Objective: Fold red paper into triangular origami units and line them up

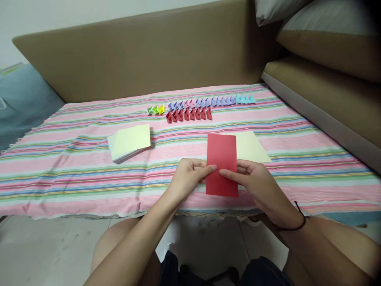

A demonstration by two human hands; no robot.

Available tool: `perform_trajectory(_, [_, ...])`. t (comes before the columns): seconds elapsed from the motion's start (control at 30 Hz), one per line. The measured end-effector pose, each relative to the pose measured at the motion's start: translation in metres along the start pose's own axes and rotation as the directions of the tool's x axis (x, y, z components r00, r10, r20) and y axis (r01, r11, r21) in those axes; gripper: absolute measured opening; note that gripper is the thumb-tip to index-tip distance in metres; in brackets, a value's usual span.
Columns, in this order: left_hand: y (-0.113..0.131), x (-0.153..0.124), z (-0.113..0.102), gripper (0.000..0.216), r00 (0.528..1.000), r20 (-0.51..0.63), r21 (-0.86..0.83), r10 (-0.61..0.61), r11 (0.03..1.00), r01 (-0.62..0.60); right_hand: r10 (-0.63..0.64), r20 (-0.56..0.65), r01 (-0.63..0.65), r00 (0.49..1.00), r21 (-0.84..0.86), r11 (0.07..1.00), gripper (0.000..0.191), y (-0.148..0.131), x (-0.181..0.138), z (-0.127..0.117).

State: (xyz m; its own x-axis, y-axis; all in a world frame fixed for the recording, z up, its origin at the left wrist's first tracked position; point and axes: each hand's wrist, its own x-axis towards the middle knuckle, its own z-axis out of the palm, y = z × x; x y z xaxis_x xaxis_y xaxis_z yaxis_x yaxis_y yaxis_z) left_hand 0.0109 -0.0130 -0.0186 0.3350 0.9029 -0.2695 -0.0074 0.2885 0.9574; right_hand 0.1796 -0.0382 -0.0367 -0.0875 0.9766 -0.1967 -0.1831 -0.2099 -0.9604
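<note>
A red sheet of paper [222, 153], taller than it is wide, is held up between both hands over the front part of the striped cloth. My left hand [192, 174] grips its left edge, thumb on the front face and fingers behind. From the right side my right hand [256, 180] pinches it the same way, its thumb also on the front. Whether the red paper is folded cannot be made out. Behind it, partly covered, a pale yellow sheet [253, 147] lies flat on the cloth.
Left of my hands sits a stack of paper [132, 139], pale yellow on top. Farther back stand rows of small folded paper pieces: red ones [192, 114], purple ones [223, 101], light blue ones [245, 99] and green-yellow ones [155, 110]. Brown cushions [327, 87] border the right side.
</note>
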Motion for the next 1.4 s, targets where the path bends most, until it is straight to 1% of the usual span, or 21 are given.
perform_trajectory(0.1, [-0.001,0.001,0.000,0.029,1.000,-0.001,0.010,0.026,1.000,-0.026,0.001,0.012,-0.001,1.000,-0.001,1.000,0.030,-0.001,0.001,-0.001])
perform_trajectory(0.27, [-0.003,0.002,0.000,0.026,0.997,0.061,0.036,0.042,0.998,-0.044,0.003,0.028,-0.002,1.000,-0.036,0.999,0.029,0.000,0.002,-0.001])
perform_trajectory(0.37, [-0.004,0.002,0.000,0.025,0.996,0.075,0.035,0.038,0.999,-0.041,-0.003,0.034,0.005,0.999,-0.038,0.999,0.030,-0.001,0.003,-0.002])
perform_trajectory(0.43, [-0.002,0.002,-0.001,0.025,0.997,0.066,0.047,0.036,0.998,-0.039,0.010,0.051,-0.009,0.999,-0.027,1.000,0.030,-0.004,0.003,-0.004])
perform_trajectory(0.5, [0.000,0.002,-0.003,0.025,0.998,0.050,0.071,0.034,0.997,-0.037,0.024,0.057,-0.022,0.998,-0.041,0.999,0.026,-0.008,0.003,-0.008])
perform_trajectory(0.57, [0.003,0.002,-0.005,0.025,0.999,0.030,0.082,0.038,0.996,-0.040,0.027,0.038,-0.023,0.999,-0.089,0.996,0.022,-0.013,0.002,-0.012])
perform_trajectory(0.67, [0.008,0.001,-0.008,0.027,0.998,0.010,0.089,0.066,0.994,-0.067,0.021,0.002,-0.020,1.000,-0.136,0.991,0.024,-0.018,0.002,-0.016])
perform_trajectory(0.77, [0.010,0.001,-0.008,0.030,0.997,0.002,0.103,0.082,0.991,-0.082,0.012,-0.020,-0.014,1.000,-0.120,0.993,0.024,-0.019,0.002,-0.017])
perform_trajectory(0.87, [0.009,0.001,-0.008,0.031,0.997,-0.001,0.100,0.075,0.992,-0.075,0.019,-0.023,-0.020,1.000,-0.063,0.998,0.022,-0.018,0.004,-0.015])
perform_trajectory(0.93, [0.008,0.001,-0.007,0.033,0.997,-0.001,0.096,0.075,0.993,-0.074,0.031,0.015,-0.031,0.999,-0.013,0.999,0.021,-0.017,0.004,-0.014])
perform_trajectory(1.07, [0.006,0.002,-0.009,0.030,0.997,-0.009,0.086,0.081,0.993,-0.080,0.065,0.154,-0.071,0.986,0.029,0.997,0.021,-0.016,0.002,-0.012])
perform_trajectory(1.13, [0.005,0.002,-0.011,0.027,0.996,-0.024,0.081,0.087,0.993,-0.085,0.083,0.178,-0.092,0.981,0.041,0.995,0.023,-0.014,0.002,-0.010])
perform_trajectory(1.17, [0.005,0.002,-0.011,0.025,0.995,-0.034,0.083,0.094,0.992,-0.090,0.081,0.161,-0.090,0.984,0.051,0.995,0.024,-0.012,0.002,-0.008])
perform_trajectory(1.3, [0.005,0.002,-0.012,0.025,0.990,-0.076,0.112,0.119,0.988,-0.110,0.032,0.020,-0.034,0.999,0.082,0.996,0.021,-0.007,0.003,-0.003])
perform_trajectory(1.33, [0.005,0.002,-0.012,0.025,0.989,-0.082,0.114,0.124,0.987,-0.114,0.027,0.002,-0.027,1.000,0.083,0.996,0.021,-0.006,0.003,-0.002])
perform_trajectory(1.4, [0.005,0.001,-0.011,0.026,0.986,-0.094,0.118,0.137,0.985,-0.126,0.027,0.007,-0.028,1.000,0.100,0.995,0.020,-0.005,0.003,0.000])
